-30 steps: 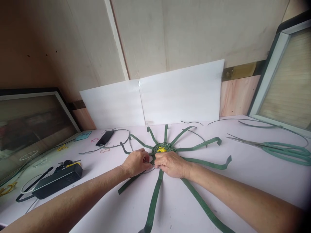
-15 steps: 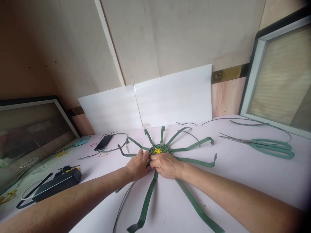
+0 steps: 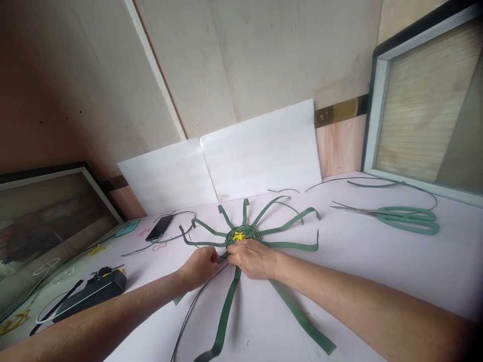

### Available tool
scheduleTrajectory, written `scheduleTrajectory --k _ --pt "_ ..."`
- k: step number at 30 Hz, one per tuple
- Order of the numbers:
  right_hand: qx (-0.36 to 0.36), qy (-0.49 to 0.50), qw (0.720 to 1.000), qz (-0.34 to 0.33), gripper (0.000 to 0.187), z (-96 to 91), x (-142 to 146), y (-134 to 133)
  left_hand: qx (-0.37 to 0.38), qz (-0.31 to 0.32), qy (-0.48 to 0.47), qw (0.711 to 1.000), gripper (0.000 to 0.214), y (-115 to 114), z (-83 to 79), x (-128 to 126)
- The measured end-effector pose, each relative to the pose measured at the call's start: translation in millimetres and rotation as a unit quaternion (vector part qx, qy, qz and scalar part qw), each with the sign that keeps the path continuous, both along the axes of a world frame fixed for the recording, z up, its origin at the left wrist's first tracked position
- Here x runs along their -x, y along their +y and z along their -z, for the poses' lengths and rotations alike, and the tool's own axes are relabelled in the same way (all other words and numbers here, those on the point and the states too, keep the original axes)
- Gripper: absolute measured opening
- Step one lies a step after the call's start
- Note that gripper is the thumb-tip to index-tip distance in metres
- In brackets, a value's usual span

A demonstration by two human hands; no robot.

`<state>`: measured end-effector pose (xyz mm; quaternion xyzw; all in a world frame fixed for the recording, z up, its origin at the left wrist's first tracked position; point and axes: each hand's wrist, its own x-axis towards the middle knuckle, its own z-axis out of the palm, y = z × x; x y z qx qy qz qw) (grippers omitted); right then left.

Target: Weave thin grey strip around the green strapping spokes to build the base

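Observation:
A small round woven base [image 3: 226, 237] of green strands lies on the table, with a yellow knot [image 3: 239, 236] at its middle. Several flat green straps [image 3: 227, 314] stick out from it like spokes. My right hand [image 3: 253, 259] is closed on the near edge of the woven base, its fingertips hidden beneath. Just left of the base, my left hand [image 3: 200, 267] is closed on a green strap, whose free end shows below the wrist. A thin dark strand [image 3: 191, 309] runs from between my hands toward the front edge of the view.
Green-handled scissors [image 3: 407, 219] lie at the right. To the left are a phone [image 3: 159, 228], a black box-like device [image 3: 92, 296] and yellow ties [image 3: 96, 250]. White panels [image 3: 260, 151] lean against the back wall, with framed panes [image 3: 426, 110] at both sides.
My left hand has drawn back a little to the left, away from the woven base, and its fingers have curled in. My right hand stays at the base. The view has shifted slightly.

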<state>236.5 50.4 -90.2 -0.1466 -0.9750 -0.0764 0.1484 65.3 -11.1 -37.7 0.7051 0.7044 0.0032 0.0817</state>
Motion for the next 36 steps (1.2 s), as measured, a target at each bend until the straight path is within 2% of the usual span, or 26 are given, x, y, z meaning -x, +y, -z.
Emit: scheduleTrajectory --k 4,8,14,18,20,22,24,26,28,32,36 --pt "-0.024 -0.014 1.0 0.008 0.023 -2.7 -1 -4 -0.019 0.009 -0.053 0.998 0.024 -6 7.2 4" --pt "-0.042 -0.035 0.998 0.017 0.025 -3.7 -1 -11 0.001 -0.035 -0.163 0.986 0.027 -2 13.5 11" --pt "-0.022 -0.051 0.998 0.024 0.025 -2.5 -3 -17 0.071 -0.085 -0.312 0.944 0.032 -2 22.6 15" --pt "-0.006 -0.042 0.999 0.025 0.028 -0.8 -5 -15 0.107 -0.099 -0.392 0.908 0.03 2 15.6 18" --pt "-0.002 -0.042 0.999 0.021 0.028 0.0 -6 -14 0.13 -0.072 -0.381 0.913 0.026 8 10.6 23" --pt "0.002 -0.042 0.999 0.022 0.029 0.5 -6 -14 0.135 -0.02 -0.327 0.935 0.02 14 8.1 30" --pt "0.005 -0.039 0.999 0.023 0.03 0.6 -7 -13 0.127 0.02 -0.287 0.949 0.017 17 9.0 39" --pt "0.003 -0.033 0.999 0.02 0.029 0.6 -8 -13 0.105 0.057 -0.282 0.952 0.019 16 12.5 46" --pt "-0.001 -0.028 0.999 0.017 0.027 1.1 -8 -13 0.061 0.11 -0.272 0.954 0.025 12 17.6 51" --pt "-0.01 -0.019 1.0 0.015 0.03 3.4 -9 -11 -0.088 0.224 -0.207 0.948 0.029 5 30.8 52" --pt "-0.019 -0.024 0.999 0.018 0.032 4.7 -10 -11 -0.157 0.261 -0.171 0.937 0.027 14 43.9 46"
